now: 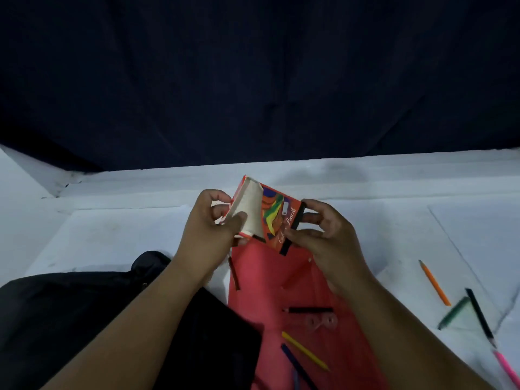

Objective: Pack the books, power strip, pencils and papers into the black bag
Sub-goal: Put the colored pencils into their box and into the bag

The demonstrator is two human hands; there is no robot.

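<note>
Hands work a pencil box [267, 218] above a red folder [295, 291] on a white table [112, 235]; the left hand [208, 229] pinches the box's opened flap end, fingers curled round the white inner card, apparently to keep the mouth wide; the right hand [323, 235] grips the opposite end, thumb and fingers curled on the black edge, steadying the box at a tilt, probably so loose pencils can be slid in.

Pencils lie scattered about the folder, none yet in the box as far as can be seen: a black pencil [309, 310], a yellow pencil [305, 351] and a blue pencil [298, 367] rest on the folder's near half; a brown pencil [234, 274] lies along the folder's left edge; well to the folder's right, on the bare table, lie an orange pencil [434, 282], a green pencil [454, 312], a dark pencil [479, 316] and a pink pencil [508, 368].

The black bag [70, 319] sits just left of the folder, under the left forearm, close enough for packing once the pencils are gathered; whether it is open cannot be told; books and power strip are not in view.
</note>
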